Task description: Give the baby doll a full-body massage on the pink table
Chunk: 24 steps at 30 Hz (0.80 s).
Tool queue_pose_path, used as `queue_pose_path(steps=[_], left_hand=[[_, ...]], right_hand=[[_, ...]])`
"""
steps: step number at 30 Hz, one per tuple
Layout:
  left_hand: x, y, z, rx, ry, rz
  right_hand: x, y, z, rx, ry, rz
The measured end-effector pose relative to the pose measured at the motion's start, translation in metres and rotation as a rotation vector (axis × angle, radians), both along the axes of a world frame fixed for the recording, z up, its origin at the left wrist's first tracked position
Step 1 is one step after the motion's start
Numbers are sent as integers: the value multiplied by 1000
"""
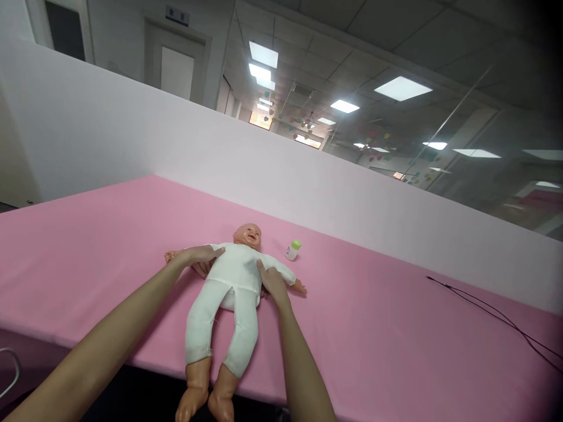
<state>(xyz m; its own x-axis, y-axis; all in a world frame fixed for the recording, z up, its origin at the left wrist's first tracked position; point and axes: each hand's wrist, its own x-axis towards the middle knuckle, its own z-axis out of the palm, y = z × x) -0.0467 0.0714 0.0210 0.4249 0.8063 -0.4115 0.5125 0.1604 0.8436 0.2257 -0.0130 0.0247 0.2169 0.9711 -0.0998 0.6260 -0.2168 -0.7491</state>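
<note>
A baby doll [234, 266] with a white cloth body lies face up on a pink-covered table, its feet hanging over the front edge. My left hand [202, 258] grips its side below the armpit, thumb on the chest and fingers partly hidden behind. On the opposite side, my right hand [272, 280] holds the torso the same way, with most fingers tucked under and out of sight. The doll's arms stretch outward past both hands. Just beyond its arm on the right stands a small white bottle [292, 251] with a green cap.
The pink table [373, 328] reaches to a low white wall [281, 170] with glass above it. A thin black cable [484, 308] runs across the right part of the table. At the lower left edge a white cord [16, 366] curves beside the table.
</note>
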Motion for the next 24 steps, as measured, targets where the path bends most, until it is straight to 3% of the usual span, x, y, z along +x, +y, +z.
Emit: queue_pose_path(steps=[5,7,11,14,17,20,24], left_hand=[[13,-16,24,675,112,135],[21,-20,24,839,99,82],[34,-20,4,746,97,-100],[44,-16,-17,690,140,-90],[54,-12,-27,712,196,-49],[56,-13,-20,723,246,-46],[58,-23,19,799,201,-29]], right_hand=[[-2,4,-2,181,-450,-118],[-3,7,-5,312,-541,-111],[-3,15,-20,523,-563,4],[-3,23,-32,519,-508,25],[-2,30,-36,476,-474,11],[2,35,-30,432,-473,36],[24,38,-13,402,-435,86]])
